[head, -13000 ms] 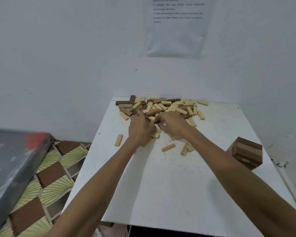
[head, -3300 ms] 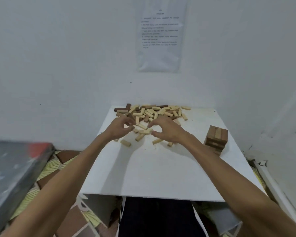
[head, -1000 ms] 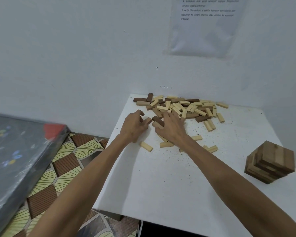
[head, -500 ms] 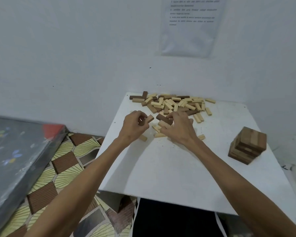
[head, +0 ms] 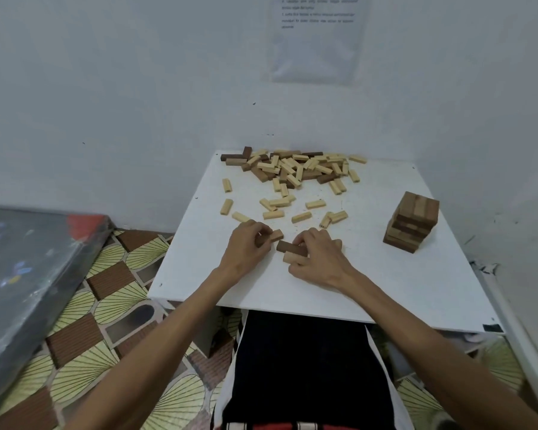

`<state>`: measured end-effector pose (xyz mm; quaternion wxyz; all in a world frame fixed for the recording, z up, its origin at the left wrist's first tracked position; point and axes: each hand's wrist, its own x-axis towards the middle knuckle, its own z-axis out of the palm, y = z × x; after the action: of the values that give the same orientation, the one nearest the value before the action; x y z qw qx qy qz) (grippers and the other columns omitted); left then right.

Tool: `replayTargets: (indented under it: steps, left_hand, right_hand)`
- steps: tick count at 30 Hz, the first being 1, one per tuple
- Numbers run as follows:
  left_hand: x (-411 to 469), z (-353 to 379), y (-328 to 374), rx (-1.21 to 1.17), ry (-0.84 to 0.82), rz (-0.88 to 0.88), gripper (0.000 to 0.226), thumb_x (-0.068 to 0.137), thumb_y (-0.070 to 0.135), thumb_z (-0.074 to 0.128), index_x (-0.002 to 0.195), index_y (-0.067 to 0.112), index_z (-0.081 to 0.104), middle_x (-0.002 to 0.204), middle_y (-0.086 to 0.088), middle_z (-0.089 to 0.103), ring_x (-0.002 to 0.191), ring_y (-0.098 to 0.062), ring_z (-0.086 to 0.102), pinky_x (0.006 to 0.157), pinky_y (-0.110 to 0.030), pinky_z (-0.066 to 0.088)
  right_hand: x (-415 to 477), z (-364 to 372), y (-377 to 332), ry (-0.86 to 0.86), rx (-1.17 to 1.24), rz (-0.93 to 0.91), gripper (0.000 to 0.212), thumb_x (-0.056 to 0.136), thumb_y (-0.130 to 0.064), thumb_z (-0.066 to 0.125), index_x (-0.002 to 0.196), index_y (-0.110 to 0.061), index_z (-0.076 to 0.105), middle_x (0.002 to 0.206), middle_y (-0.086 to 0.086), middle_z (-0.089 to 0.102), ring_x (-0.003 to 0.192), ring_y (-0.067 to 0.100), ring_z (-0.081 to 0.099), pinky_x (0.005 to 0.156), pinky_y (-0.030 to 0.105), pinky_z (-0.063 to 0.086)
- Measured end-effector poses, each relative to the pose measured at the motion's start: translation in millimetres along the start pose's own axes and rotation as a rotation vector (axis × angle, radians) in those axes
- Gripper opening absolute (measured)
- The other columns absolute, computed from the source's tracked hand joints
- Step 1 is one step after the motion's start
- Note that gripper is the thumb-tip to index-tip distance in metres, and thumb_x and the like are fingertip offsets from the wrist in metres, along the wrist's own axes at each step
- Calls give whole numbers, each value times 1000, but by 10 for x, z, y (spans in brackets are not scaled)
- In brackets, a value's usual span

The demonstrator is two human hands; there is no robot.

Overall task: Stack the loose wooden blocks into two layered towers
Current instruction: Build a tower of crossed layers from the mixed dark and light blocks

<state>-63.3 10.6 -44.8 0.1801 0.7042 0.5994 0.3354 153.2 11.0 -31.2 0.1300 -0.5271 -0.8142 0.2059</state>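
A heap of loose wooden blocks (head: 295, 167), pale and dark brown, lies at the far edge of the white table (head: 370, 274). Several pale blocks are scattered nearer, around the table's middle. A short stacked tower (head: 412, 226) of brown blocks stands at the right. My left hand (head: 249, 246) grips a brown block (head: 275, 235) in its curled fingers. My right hand (head: 319, 259) holds two blocks, a dark brown block (head: 289, 247) lying over a lighter block (head: 291, 257), just above the table's near middle. The two hands sit close together.
A white wall rises right behind the table, with a printed paper sheet (head: 317, 38) taped on it. A dark grey board (head: 28, 274) leans at the left over a patterned floor mat (head: 106, 305). My dark-clothed lap (head: 302, 367) is under the table's near edge.
Both hands have drawn back from the heap toward the table's near middle, each carrying brown blocks. The camera view has tilted down and back.
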Motion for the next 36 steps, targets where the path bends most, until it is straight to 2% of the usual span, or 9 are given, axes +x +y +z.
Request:
replayTargets:
  steps: [4, 7, 10, 12, 18, 21, 24, 30, 36]
  left_hand:
    - [63, -64, 62, -24, -81, -39, 27, 91, 15, 65, 117, 15, 73, 113, 0, 74, 106, -18, 61, 96, -40, 51]
    - [16, -137, 109, -23, -156, -38, 52, 85, 30, 56, 135, 16, 63, 136, -4, 62, 127, -22, 51, 109, -40, 42]
    - [-58, -160, 69, 189, -150, -39, 86, 74, 66, 48, 148, 22, 47, 135, -4, 44, 125, -23, 42, 104, -41, 42]
    - [-59, -166, 74, 295, -243, -85, 97, 73, 81, 52, 152, 27, 39, 133, -1, 47, 123, -21, 48, 98, -40, 46]
    - [126, -171, 174, 365, -419, -47, 85, 73, 79, 70, 137, 26, 53, 109, 11, 60, 96, -12, 55, 79, -32, 45]
    - [174, -191, 205, 355, -465, -18, 78, 77, 72, 72, 136, 24, 56, 110, 6, 64, 97, -16, 57, 82, -35, 49]
    - [204, -241, 217, 326, -519, -14, 73, 78, 67, 75, 133, 21, 59, 108, 3, 66, 97, -19, 59, 87, -38, 51]
    - [256, -302, 282, 262, -596, -68, 66, 77, 52, 85, 127, 17, 59, 107, 0, 64, 96, -20, 59, 87, -38, 52]
    - [296, -310, 325, 280, -638, -101, 63, 79, 46, 85, 126, 16, 55, 108, 0, 61, 95, -19, 57, 78, -30, 48]
  right_hand:
    - [24, -29, 68, -60, 112, -34, 50, 74, -48, 66, 123, -35, 58, 116, -17, 46, 120, 12, 42, 93, 39, 35]
    - [9, -76, 170, -26, 176, -9, 80, 71, -62, 73, 141, -33, 49, 125, -15, 42, 124, 9, 43, 101, 37, 42]
    - [-5, -189, 262, -57, 110, 50, 82, 72, -66, 76, 141, -33, 46, 104, -10, 55, 95, 8, 52, 75, 29, 44]
    - [18, -234, 300, -118, 70, 52, 74, 75, -61, 74, 138, -32, 49, 88, -9, 61, 83, 6, 55, 67, 30, 44]
    - [175, -248, 167, -192, 133, 32, 68, 83, -40, 74, 144, -22, 48, 84, -8, 68, 86, 3, 59, 82, 31, 53]
    - [251, -232, 112, -200, 88, 25, 83, 79, -46, 73, 150, -19, 39, 84, -6, 68, 86, 9, 61, 84, 42, 56]
    - [292, -248, 109, -215, 52, -22, 97, 78, -50, 77, 156, -21, 27, 87, -6, 65, 87, 12, 61, 79, 39, 55]
    - [416, -284, 109, -317, 62, -59, 83, 79, -45, 81, 148, -19, 42, 96, -7, 63, 91, 8, 57, 78, 25, 43]
    - [522, -337, 131, -369, 17, -27, 78, 75, -52, 85, 136, -18, 49, 97, -6, 66, 94, 13, 62, 84, 36, 54]
